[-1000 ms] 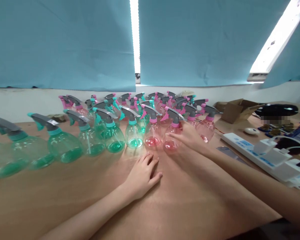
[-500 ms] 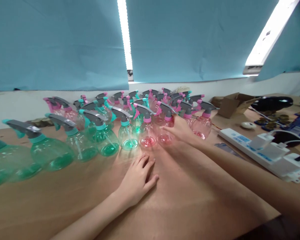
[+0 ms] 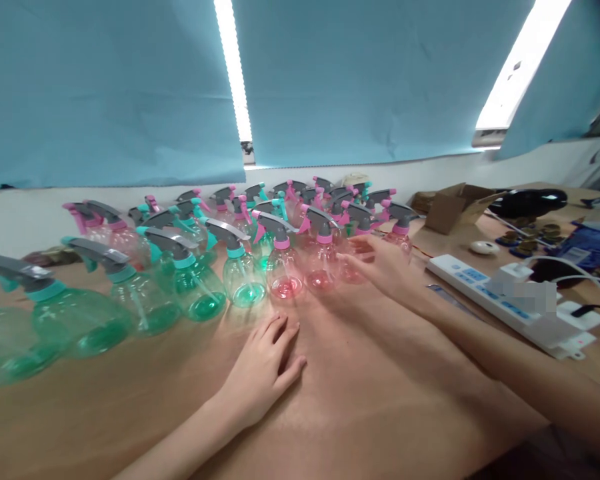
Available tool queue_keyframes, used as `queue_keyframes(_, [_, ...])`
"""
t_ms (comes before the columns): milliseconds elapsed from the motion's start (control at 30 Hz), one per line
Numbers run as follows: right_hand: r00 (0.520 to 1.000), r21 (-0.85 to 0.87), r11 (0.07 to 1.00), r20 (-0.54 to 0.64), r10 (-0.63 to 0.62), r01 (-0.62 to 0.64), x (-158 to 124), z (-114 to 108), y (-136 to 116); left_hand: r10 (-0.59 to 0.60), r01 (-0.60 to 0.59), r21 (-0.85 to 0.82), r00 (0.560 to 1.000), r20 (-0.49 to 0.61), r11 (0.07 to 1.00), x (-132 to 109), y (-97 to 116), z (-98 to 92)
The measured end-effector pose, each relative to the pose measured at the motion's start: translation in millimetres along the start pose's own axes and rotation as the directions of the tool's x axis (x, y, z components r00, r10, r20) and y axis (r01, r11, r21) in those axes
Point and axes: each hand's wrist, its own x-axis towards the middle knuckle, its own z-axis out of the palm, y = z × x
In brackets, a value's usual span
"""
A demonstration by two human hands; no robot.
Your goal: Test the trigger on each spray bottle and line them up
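Several clear spray bottles with grey trigger heads stand in rows. In the front row, green-tinted ones such as this spray bottle (image 3: 200,293) have teal collars, and pink ones such as this spray bottle (image 3: 286,277) have pink collars. My right hand (image 3: 387,267) is closed round the upper body of a pink spray bottle (image 3: 353,272), third among the pink ones in front. The thumb crosses its front; the other fingers are partly hidden. My left hand (image 3: 265,363) lies palm down on the brown tabletop (image 3: 360,400), fingers spread, holding nothing, before the bottles.
On the right lies a white power strip (image 3: 500,303) with plugs and cables, beside a phone (image 3: 453,298). Behind them are a white mouse (image 3: 484,248), an open cardboard box (image 3: 455,208) and a shiny black object (image 3: 530,202). Blue sheeting (image 3: 330,80) covers the wall.
My right hand has left the second pink bottle in the front row and moved right to the third. My left hand stays flat on the table. The view has shifted slightly right.
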Motion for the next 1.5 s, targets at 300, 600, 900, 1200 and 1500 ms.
queue_keyframes(300, [0.993,-0.281,0.954,0.010,0.116,-0.108,11.9,-27.1,39.9,0.001,0.000,0.001,0.999,-0.041,1.000,6.0,4.7,-6.3])
queue_keyframes(600, [0.981,-0.339,0.929,0.072,0.180,-0.146,25.2,2.2,37.4,-0.004,0.000,-0.048,0.996,-0.084,0.999,7.2,13.5,-8.4])
queue_keyframes(900, [0.982,-0.362,0.921,0.060,0.178,-0.145,-3.3,-13.9,26.4,0.016,-0.023,-0.072,0.996,-0.089,0.997,7.5,22.8,-6.8])
queue_keyframes(1200, [0.997,-0.320,0.947,0.055,0.050,-0.030,-61.2,-29.9,-5.9,-0.027,0.014,-0.221,0.998,-0.055,0.975,13.0,44.9,-0.3])
queue_keyframes(1500, [0.961,-0.246,0.930,0.113,-0.251,0.272,-87.8,-21.5,-41.4,-0.086,0.048,-0.438,0.994,-0.067,0.898,8.5,47.0,-0.3])
